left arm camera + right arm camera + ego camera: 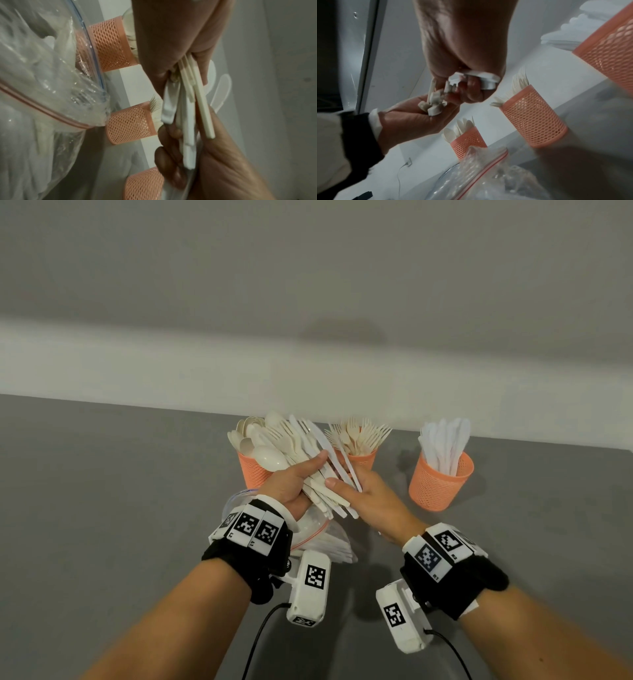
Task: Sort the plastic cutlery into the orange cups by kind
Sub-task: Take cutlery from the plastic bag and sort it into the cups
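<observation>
Now | left hand (291, 481) grips cutlery bundle (301, 453) | right hand (370, 494) pinches white knife (346, 460) beside it

Your head camera looks forward and down across the counter (102, 508) toward the wall. Each wrist camera sits close beneath its palm, rolled sideways, looking along the hands. All three views share the mixed cutlery bundle (310, 470), the orange cups (130, 123) and the plastic bag (488, 175).
</observation>
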Motion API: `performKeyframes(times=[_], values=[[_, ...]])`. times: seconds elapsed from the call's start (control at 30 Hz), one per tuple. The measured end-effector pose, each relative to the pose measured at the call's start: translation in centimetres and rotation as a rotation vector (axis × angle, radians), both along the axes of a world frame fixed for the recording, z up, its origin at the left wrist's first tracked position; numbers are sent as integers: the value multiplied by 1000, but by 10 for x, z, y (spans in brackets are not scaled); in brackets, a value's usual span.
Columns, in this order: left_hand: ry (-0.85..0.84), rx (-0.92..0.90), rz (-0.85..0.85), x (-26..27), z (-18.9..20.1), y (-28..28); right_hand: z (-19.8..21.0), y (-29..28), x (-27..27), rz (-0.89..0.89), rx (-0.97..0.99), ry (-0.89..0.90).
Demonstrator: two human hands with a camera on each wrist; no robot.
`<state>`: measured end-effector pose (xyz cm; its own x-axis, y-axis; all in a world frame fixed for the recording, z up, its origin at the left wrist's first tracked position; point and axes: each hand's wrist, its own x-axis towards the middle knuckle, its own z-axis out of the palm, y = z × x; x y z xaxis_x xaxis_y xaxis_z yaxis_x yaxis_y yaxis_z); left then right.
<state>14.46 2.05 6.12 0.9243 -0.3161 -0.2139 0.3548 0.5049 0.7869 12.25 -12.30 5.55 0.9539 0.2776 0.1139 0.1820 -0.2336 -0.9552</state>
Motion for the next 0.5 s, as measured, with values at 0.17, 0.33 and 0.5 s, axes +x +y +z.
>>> performKeyframes(times=[0.17, 0.33, 0.5], values=[[6, 56, -8, -1, -2, -4, 2, -12, 2, -27, -179, -75], [38, 93, -33, 2, -1, -14, 5, -20, -3, -50, -68, 52], [53, 142, -56, 4, -1, -26, -2, -29, -2, -42, -158, -38]])
